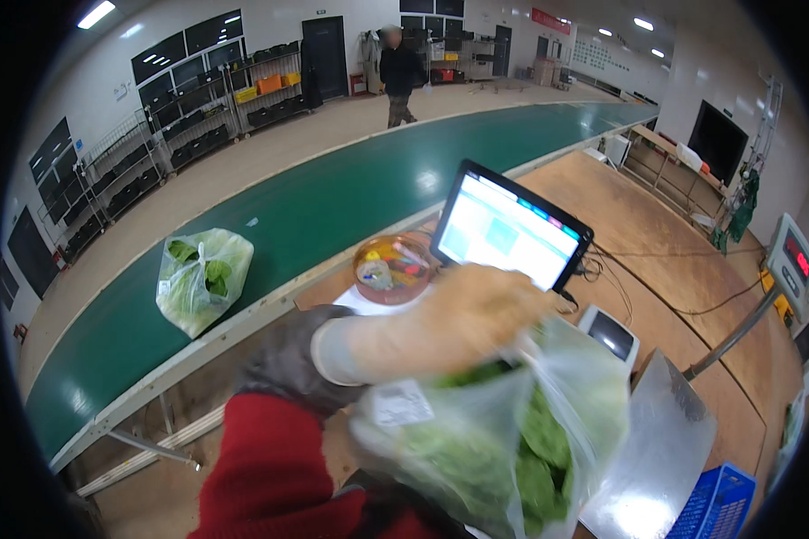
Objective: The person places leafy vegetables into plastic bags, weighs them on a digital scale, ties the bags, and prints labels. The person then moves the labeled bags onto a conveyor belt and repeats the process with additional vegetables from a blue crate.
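My left hand (485, 310), in a pale tan glove blurred by motion, grips the gathered neck of a clear plastic bag (458, 445) full of leafy greens. A white label (402, 403) bearing print is stuck on the bag. Dark green leaves show through its side. The bag hangs in front of me, overlapping the near edge of a steel scale platform (667, 424). My right hand is out of view. On the green conveyor belt (350, 195) at the left sits a second tied bag of greens (205, 279).
Behind my left hand stand a lit touchscreen (512, 229) and a round tub of small items (392, 269). A scale display (792, 266) rises on a pole at the right, above a blue plastic crate (711, 505). Beyond the belt is a person (399, 74) near shelving racks (263, 87).
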Demonstrator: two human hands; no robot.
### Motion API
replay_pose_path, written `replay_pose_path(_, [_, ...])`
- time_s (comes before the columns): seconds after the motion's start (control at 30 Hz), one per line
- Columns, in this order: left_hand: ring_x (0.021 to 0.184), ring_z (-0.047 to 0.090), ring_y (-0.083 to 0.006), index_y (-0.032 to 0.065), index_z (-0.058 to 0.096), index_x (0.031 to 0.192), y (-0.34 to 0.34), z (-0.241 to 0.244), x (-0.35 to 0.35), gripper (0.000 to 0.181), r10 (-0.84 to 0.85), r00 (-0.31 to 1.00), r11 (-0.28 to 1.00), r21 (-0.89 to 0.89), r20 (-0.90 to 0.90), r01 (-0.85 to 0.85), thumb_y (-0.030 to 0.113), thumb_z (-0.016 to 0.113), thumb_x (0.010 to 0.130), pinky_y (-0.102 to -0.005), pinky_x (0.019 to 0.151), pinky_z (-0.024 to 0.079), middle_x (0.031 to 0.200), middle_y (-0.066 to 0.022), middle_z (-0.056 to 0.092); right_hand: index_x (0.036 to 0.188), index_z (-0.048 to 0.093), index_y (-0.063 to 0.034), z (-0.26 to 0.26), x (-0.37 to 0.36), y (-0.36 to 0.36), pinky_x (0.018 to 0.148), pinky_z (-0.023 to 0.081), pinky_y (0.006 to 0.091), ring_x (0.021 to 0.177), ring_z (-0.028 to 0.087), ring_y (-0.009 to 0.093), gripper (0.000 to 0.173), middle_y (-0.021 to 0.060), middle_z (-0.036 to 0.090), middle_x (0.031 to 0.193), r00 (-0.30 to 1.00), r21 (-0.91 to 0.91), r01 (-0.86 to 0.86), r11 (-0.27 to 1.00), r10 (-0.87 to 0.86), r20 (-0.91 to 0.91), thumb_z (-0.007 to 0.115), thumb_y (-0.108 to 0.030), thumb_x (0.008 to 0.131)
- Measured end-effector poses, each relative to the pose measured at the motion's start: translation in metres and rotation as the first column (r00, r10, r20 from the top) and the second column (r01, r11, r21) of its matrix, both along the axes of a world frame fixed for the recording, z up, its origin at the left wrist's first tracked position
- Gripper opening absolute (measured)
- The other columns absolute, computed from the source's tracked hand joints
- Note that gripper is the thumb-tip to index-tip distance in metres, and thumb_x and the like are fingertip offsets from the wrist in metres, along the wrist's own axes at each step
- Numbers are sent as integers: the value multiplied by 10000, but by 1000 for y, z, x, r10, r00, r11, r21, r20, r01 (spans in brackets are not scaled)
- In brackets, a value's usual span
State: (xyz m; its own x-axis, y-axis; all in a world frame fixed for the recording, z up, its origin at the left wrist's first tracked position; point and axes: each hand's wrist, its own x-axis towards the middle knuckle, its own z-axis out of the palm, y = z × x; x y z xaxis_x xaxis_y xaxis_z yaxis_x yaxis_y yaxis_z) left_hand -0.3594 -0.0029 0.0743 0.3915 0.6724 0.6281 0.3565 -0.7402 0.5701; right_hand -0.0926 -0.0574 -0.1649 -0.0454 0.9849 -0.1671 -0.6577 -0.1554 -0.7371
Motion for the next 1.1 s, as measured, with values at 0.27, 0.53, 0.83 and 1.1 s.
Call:
replay_pose_path(0.27, [575,429,-106,-18,578,723,45,-13,-268,370,754,638,656,-131,156,-743,317,548,877,-286,532,365,594,-28,506,1241,457,14,14,-167,143,901,416,327,1030,547,214,503,148,562,1122,898,105,-210,972,149,415,381,-390,951])
replay_pose_path(0.53, [705,556,-313,-15,594,803,150,-103,-516,415,990,134,130,64,55,-989,359,459,921,-387,643,411,751,-184,599,1248,468,15,31,-231,213,726,449,256,783,569,135,392,74,621,894,549,195,-186,963,-63,833,464,-182,909])
replay_pose_path(0.83, [809,566,-399,28,622,898,182,-216,-628,427,953,-13,-37,-72,-304,-997,395,405,923,-453,715,441,863,-209,616,1382,304,-132,74,-306,311,598,467,381,632,579,256,546,137,592,757,-198,321,-254,912,-374,906,474,-134,863])
replay_pose_path(1.1, [845,593,-299,6,587,1030,182,-212,-617,382,992,127,128,-14,20,-992,328,397,953,-356,725,446,937,-172,624,1392,251,-131,86,-343,385,544,470,430,600,594,310,600,137,602,695,-529,319,-327,890,-452,718,478,-143,837])
